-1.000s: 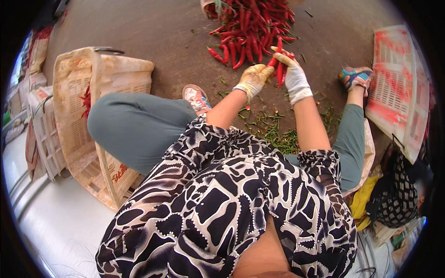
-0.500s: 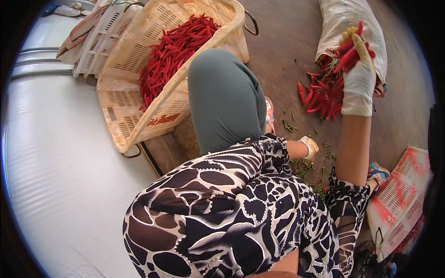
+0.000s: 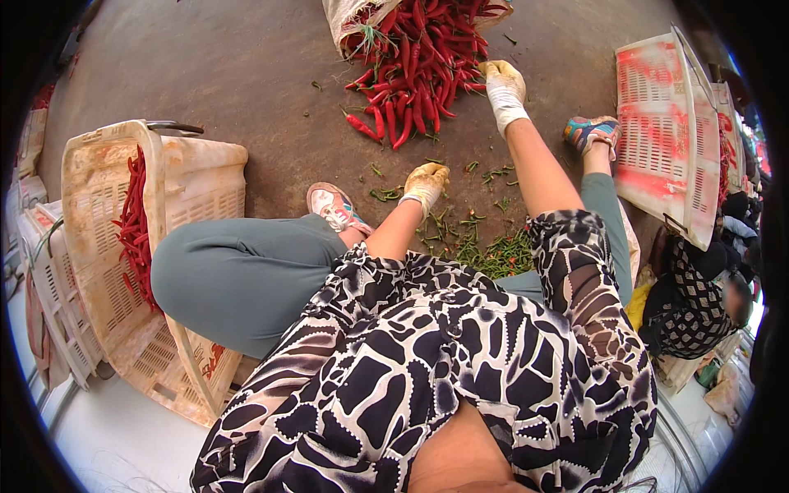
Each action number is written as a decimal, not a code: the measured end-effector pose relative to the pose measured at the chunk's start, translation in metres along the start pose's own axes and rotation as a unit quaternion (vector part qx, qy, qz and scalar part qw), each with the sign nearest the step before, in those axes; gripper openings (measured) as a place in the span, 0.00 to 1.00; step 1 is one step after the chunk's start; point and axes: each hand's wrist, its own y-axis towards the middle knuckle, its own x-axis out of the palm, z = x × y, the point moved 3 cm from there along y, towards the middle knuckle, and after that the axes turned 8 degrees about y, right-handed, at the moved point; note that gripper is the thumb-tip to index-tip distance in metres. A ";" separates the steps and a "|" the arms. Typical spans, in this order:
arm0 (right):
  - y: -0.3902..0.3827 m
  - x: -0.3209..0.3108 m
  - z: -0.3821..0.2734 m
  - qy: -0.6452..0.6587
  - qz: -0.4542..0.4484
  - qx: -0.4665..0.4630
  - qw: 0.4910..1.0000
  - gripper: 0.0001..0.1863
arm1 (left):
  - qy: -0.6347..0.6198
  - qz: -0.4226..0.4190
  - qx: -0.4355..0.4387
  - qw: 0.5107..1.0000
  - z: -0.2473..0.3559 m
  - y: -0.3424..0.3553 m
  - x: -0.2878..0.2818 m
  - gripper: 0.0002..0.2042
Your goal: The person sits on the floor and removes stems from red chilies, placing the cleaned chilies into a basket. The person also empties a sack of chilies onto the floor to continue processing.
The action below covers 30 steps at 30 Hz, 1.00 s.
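Observation:
Red chili peppers (image 3: 415, 78) spill in a heap from the mouth of a white woven sack (image 3: 343, 18) at the top centre. My right hand (image 3: 503, 86), in a pale glove, is at the right edge of the heap. Its fingers are bent and pressed together beside the outermost peppers; what they hold, if anything, is too small to make out. Closer to me, over the floor between my knees, is my gloved left hand (image 3: 426, 182) with fingers curled in. Its palm side is hidden. Green stem bits (image 3: 493, 251) lie scattered below the hands.
At the left stands a tall cream plastic basket (image 3: 197, 177) holding red peppers (image 3: 136, 230). A red-stained white basket (image 3: 657, 131) stands at the right, past my shoe (image 3: 593, 131). Another person (image 3: 690, 300) sits at the far right.
My view has swung to the right. The handful of red peppers in my right hand is no longer there, and that hand is now by the heap. My left hand has come into view.

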 end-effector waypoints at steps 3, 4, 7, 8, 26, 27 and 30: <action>0.057 -0.005 0.039 -0.271 -0.051 -0.060 0.959 0.16 | -0.010 -0.023 -0.024 0.999 0.007 -0.002 0.006 0.15; 0.067 0.004 0.043 -0.340 -0.075 -0.088 0.933 0.17 | -0.016 -0.039 -0.043 0.998 0.008 -0.003 0.008 0.15; 0.081 0.042 0.046 -0.426 -0.175 -0.141 0.876 0.18 | 0.015 -0.049 -0.038 0.998 0.012 -0.005 0.008 0.14; 0.085 0.048 0.047 -0.431 -0.165 -0.108 0.880 0.18 | 0.020 -0.048 -0.026 0.998 0.013 -0.005 0.007 0.13; -0.136 -0.015 0.057 0.129 -0.477 0.042 0.868 0.15 | -0.558 -0.121 -0.034 0.820 0.051 0.016 -0.007 0.22; -0.131 -0.013 0.044 0.252 -0.485 0.036 0.837 0.15 | -0.565 -0.083 -0.039 0.820 0.047 0.017 -0.007 0.22; -0.063 -0.006 0.007 0.251 -0.337 -0.123 0.899 0.15 | -0.607 -0.077 -0.017 0.791 0.041 0.023 -0.011 0.19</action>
